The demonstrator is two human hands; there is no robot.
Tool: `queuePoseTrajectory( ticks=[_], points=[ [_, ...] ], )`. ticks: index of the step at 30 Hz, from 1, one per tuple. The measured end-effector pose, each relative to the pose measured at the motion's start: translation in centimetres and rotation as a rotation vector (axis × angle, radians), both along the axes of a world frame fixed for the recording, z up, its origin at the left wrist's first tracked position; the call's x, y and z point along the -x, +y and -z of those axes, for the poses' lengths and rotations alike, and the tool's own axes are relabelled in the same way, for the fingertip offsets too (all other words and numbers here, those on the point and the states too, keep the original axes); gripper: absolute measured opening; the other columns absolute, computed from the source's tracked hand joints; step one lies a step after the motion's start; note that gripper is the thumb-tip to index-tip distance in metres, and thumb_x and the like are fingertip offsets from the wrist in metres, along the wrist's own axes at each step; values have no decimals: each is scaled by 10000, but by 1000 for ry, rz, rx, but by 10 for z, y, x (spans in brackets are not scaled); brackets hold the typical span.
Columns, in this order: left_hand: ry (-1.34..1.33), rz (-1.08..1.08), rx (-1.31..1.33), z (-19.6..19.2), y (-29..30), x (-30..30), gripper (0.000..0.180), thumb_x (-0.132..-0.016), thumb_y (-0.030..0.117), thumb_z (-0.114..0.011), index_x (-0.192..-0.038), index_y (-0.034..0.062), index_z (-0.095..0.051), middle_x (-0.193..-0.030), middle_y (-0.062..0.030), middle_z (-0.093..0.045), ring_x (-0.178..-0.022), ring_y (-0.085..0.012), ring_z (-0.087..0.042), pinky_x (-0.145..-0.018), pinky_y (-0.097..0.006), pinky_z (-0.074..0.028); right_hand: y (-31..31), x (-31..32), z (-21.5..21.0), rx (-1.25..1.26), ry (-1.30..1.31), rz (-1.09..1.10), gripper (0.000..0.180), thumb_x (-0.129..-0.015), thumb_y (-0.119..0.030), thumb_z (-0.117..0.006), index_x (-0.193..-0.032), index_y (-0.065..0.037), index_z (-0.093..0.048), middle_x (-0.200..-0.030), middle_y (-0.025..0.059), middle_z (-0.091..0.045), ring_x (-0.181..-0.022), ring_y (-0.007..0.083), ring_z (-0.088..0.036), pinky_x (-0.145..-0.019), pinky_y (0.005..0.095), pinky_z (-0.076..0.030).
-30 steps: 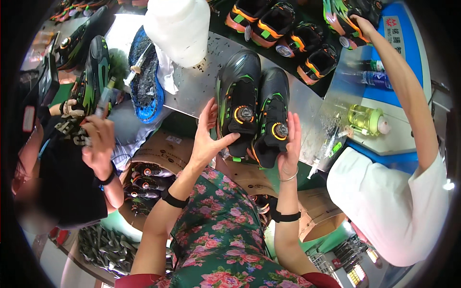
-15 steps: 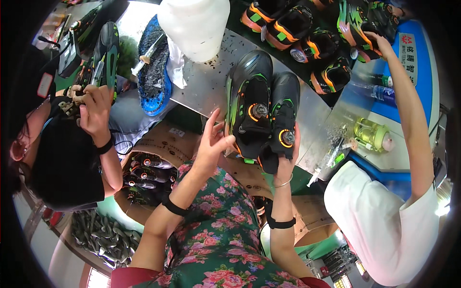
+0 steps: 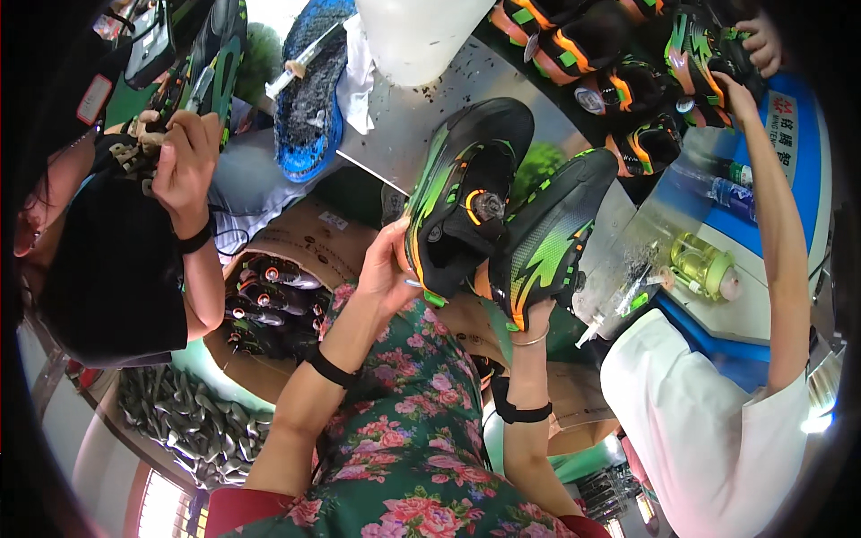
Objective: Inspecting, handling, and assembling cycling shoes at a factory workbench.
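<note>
My left hand is closed on the heel side of a black sneaker with green and orange trim. A round dial sits on that sneaker's tongue, and its toe points away from me. My right hand holds the matching sneaker by its heel end, most of its fingers hidden behind the shoe. This second sneaker is tilted, its patterned green-and-black side turned up and its toe toward the upper right. Both shoes are over the near edge of the metal table, heels close together.
A white tub and a blue tray of black bits with a syringe stand beyond. More sneakers sit at the far right near a yellow-green bottle. People work on both sides. A cardboard box of shoes lies below left.
My left hand, which was open beside the left sneaker, now grips it. The right sneaker has swung outward and rolled onto its side, away from the left one.
</note>
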State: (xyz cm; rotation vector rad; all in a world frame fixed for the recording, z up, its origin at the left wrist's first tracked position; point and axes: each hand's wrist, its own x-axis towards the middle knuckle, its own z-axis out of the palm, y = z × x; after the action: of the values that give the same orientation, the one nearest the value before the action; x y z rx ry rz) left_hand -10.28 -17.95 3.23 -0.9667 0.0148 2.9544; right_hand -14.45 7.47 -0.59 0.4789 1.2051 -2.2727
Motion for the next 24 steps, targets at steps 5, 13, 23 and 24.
queuePoseTrajectory(
  ticks=[5,13,23,24],
  points=[
    [7,221,450,-22,-5,7,850,-816,251,-723,-1508,82,-261,-1461,-86,-418,-1363,-209,-385,-1140,-365,-288,3,6,-9,461,-289,-40,553,-975,-466,-451,-1320,-40,-531,-1205,144,-629,-1076,296,-621,-993,472,-475],
    [183,261,735,-38,7,5,1111,-612,247,-902,-1500,39,-267,-1453,-98,-391,-1357,-218,-374,-1142,-371,-270,24,5,-19,305,-260,-26,639,-959,-559,-452,-1416,-113,-459,-1402,87,-514,-1229,286,-532,-1065,507,-388],
    [192,307,1184,-42,22,17,1037,-627,300,-890,-1469,22,-354,-1405,-134,-434,-1318,-255,-421,-1119,-382,-305,33,10,-30,193,-219,-15,617,-968,-536,-443,-1384,-81,-482,-1323,114,-575,-1131,257,-598,-988,423,-474],
    [192,312,1182,-42,23,18,1037,-627,300,-890,-1469,22,-354,-1405,-134,-434,-1318,-255,-421,-1119,-382,-305,34,10,-31,170,-207,-7,615,-969,-533,-443,-1382,-79,-483,-1319,116,-578,-1125,255,-602,-983,419,-479]
  ],
)
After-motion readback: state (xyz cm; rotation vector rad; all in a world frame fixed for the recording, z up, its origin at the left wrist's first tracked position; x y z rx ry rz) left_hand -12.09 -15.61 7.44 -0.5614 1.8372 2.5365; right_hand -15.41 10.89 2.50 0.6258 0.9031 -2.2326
